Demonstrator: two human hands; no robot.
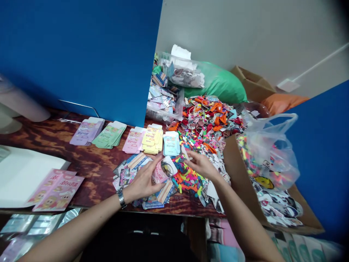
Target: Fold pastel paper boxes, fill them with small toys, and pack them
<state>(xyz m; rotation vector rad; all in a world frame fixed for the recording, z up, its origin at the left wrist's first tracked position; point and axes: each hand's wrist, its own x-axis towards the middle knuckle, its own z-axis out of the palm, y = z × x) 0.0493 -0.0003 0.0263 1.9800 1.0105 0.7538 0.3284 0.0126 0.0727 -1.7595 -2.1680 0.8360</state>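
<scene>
My left hand grips a pink printed card packet over a spread of printed cards on the wooden tabletop. My right hand hangs just to its right, fingertips close to a small white scrap. Beneath that hand lies a heap of bright neon rubber strips. Rows of pastel packets stand beyond the hands, with the pale blue stack nearest. A silver wristwatch sits on my left wrist.
A large mound of mixed colourful scraps rises behind the hands, beside a tray of cards and a green sack. A cardboard box with a plastic bag stands at right. Pink packets lie on white paper at left, before a blue partition.
</scene>
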